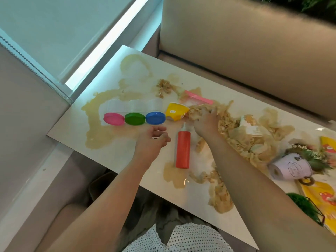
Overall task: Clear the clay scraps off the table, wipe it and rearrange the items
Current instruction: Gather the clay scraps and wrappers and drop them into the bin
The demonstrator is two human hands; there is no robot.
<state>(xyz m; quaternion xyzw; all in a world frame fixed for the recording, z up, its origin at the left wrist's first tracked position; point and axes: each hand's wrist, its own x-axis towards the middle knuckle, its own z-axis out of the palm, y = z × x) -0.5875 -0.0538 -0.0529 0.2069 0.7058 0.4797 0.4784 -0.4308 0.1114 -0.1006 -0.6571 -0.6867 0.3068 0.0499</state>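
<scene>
Beige clay scraps and smears cover much of the white table. My right hand grips a clump of scraps beside a torn yellow paper cup. My left hand hovers just above the table with loosely curled fingers, holding nothing, to the left of a red squeeze bottle lying on its side. Three clear tubs with pink, green and blue lids stand in a row further left.
A pink-edged clear bag lies beyond the cup. A tipped lilac pot with dried flowers, yellow printed sheets and a green plant crowd the right end. A beige sofa runs behind the table; a window is at the left.
</scene>
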